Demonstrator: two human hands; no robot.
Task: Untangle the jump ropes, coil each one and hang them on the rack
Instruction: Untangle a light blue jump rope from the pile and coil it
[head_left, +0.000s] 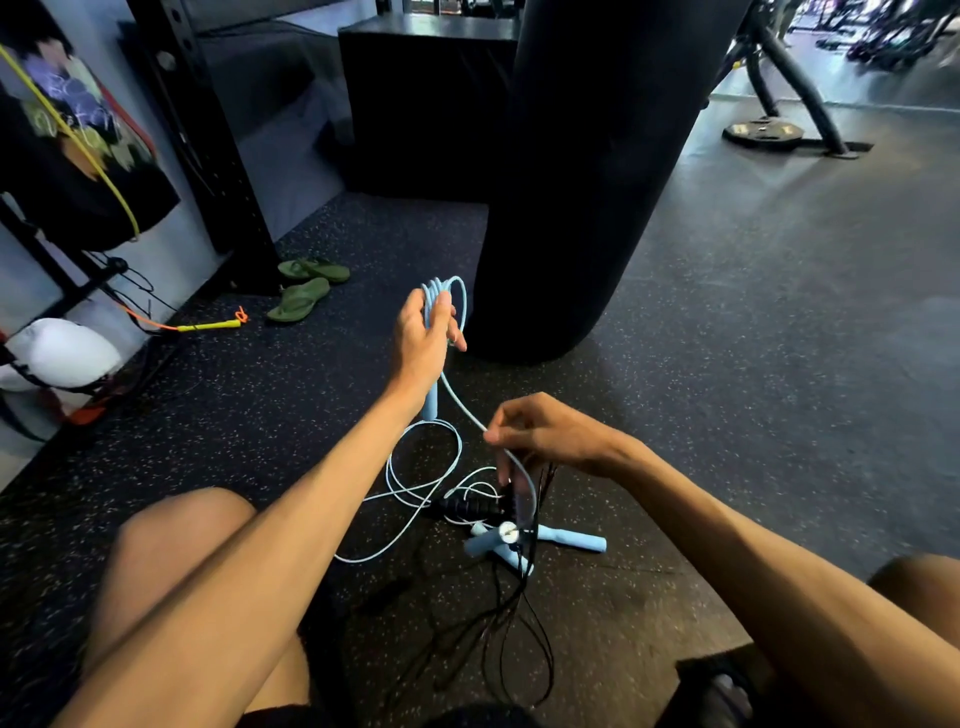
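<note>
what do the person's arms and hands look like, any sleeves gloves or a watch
The left hand and right hand are bare, with no gloves. The left arm and right arm are bare as far as the frame shows: no sleeves, watch or wristband in view.

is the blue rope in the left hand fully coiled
Partly: blue rope loops in left hand, a strand runs uncoiled through right hand to floor.
</note>
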